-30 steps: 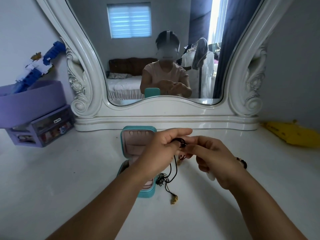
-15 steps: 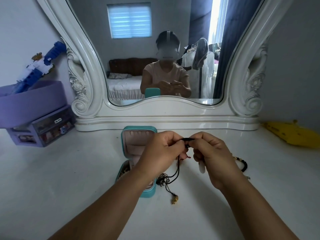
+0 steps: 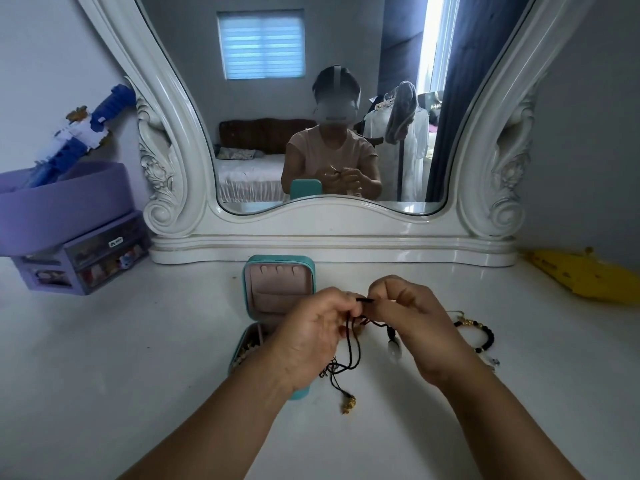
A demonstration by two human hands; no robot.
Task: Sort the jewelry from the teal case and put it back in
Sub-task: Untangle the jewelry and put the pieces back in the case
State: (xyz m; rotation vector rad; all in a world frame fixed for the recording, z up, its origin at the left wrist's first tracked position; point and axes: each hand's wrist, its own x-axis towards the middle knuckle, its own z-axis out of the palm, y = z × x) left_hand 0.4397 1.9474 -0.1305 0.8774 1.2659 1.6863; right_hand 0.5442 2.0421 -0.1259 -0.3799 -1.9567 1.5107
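Note:
The teal case (image 3: 279, 285) stands open on the white dresser top, its pink-lined lid upright; my left forearm hides most of its tray. My left hand (image 3: 311, 337) and my right hand (image 3: 415, 323) both pinch a black cord necklace (image 3: 353, 351) just right of the case. The cord hangs down in loops to a small gold charm (image 3: 348, 408) lying on the table. A white pendant (image 3: 394, 349) dangles under my right hand. A black bead bracelet (image 3: 479, 336) with a gold piece lies to the right of my right hand.
A large white-framed mirror (image 3: 329, 233) stands at the back of the dresser. A purple drawer box (image 3: 79, 261) with a purple tub and a blue toy on it sits at the left. A yellow object (image 3: 585, 275) lies at the far right.
My hands have drawn slightly apart, stretching a short length of cord between them. The white pendant and the bead bracelet have come into view beside my right hand.

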